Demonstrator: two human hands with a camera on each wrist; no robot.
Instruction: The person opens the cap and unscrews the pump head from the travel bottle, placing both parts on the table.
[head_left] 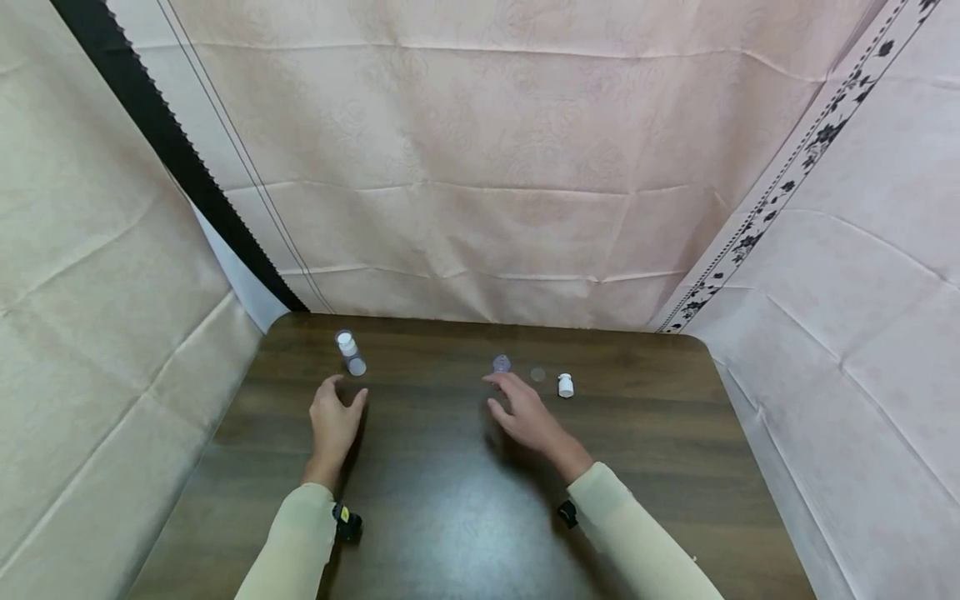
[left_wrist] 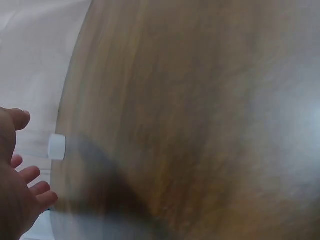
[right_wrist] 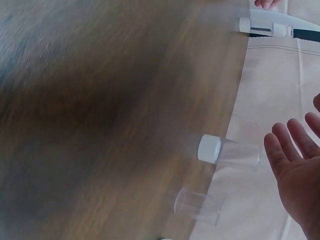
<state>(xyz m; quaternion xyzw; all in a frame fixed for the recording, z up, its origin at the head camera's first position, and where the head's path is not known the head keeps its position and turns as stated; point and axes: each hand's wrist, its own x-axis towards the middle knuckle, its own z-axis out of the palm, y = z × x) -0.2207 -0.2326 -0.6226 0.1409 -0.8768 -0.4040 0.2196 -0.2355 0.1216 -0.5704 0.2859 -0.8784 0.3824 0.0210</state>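
On the left, my left hand [head_left: 334, 421] holds nothing, its fingers spread and bent a little. Just beyond its fingertips stands a clear container [head_left: 352, 354] with a white base; a small white bottle shape shows at its top. In the left wrist view, the white base [left_wrist: 57, 147] lies beyond the fingers. My right hand [head_left: 527, 417] is also empty, its fingers loosely extended. Close past them is a clear jar [right_wrist: 240, 154] on a white lid [right_wrist: 209, 148], partly covered by the fingers in the head view. Beside it stands a clear cup [right_wrist: 199, 206].
A small white bottle [head_left: 566, 385] stands right of the clear cup. The brown wooden table [head_left: 427, 500] has its far edge just behind these things. Pale cloth hangings [head_left: 465, 167] enclose the back and both sides.
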